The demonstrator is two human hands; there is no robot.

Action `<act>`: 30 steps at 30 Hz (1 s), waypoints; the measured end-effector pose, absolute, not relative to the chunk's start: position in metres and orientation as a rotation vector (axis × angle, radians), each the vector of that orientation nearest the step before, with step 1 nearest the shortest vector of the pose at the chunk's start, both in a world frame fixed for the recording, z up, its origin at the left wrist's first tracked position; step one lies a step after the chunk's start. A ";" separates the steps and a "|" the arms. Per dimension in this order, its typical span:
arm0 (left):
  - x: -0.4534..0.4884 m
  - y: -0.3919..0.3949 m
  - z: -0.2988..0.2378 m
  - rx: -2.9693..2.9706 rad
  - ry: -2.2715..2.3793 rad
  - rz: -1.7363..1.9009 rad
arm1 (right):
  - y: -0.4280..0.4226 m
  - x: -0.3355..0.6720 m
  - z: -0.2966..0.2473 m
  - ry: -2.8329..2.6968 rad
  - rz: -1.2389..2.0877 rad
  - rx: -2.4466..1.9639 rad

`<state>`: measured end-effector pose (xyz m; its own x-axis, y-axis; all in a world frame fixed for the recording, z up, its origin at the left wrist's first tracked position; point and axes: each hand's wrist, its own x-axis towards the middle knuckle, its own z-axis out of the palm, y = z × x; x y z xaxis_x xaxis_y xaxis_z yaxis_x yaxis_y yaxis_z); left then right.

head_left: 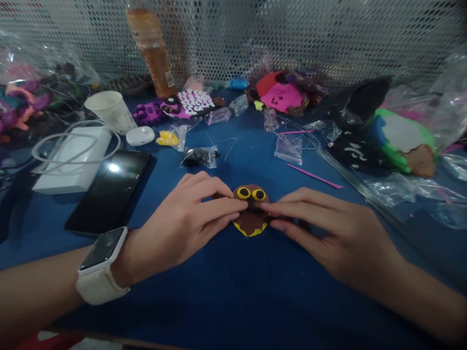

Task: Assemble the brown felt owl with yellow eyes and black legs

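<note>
A small brown clay figure (251, 222) lies on the blue tabletop between my hands. It has two yellow-ringed black eyes, a dark band below them and a yellow lower edge. My left hand (195, 214), with a watch (104, 250) on its wrist, grips the figure's left side with fingertips closed on it. From the other side my right hand (324, 226) pinches the figure at the dark band, thumb lower down. Just beyond the left hand lies a bag of black clay (199, 156). A thin pink stick (314, 176) rests past the right hand.
At the left are a black phone (109, 192), a white box (73, 163) with a coiled cable, an earbud case (140, 136) and a paper cup (109, 112). A drink bottle (151, 48) stands before the mesh panel (219, 34). Coloured clay models (282, 95) and plastic bags line the back and right.
</note>
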<state>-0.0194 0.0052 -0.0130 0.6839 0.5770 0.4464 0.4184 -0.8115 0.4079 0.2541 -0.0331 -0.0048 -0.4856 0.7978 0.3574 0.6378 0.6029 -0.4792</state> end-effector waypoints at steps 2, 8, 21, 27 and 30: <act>-0.019 0.006 -0.015 2.615 0.817 0.812 | -0.034 0.255 -0.004 -2.305 0.401 -1.103; -0.017 0.008 -0.013 2.314 0.823 0.800 | -0.037 0.254 0.003 -2.270 0.589 -1.129; -0.016 0.012 -0.010 1.839 0.883 0.791 | -0.031 0.253 0.010 -1.616 1.259 -1.278; -0.014 0.016 -0.007 1.659 0.842 0.813 | -0.031 0.255 0.007 -1.547 1.304 -1.241; -0.013 0.016 -0.005 1.595 0.819 0.817 | -0.031 0.256 0.002 -1.512 1.345 -1.220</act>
<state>-0.0130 0.0158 -0.0053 0.5212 0.8494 0.0830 0.0853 -0.1487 0.9852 0.2562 -0.0309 0.0016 -0.2554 0.9654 -0.0532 0.1657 -0.0105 -0.9861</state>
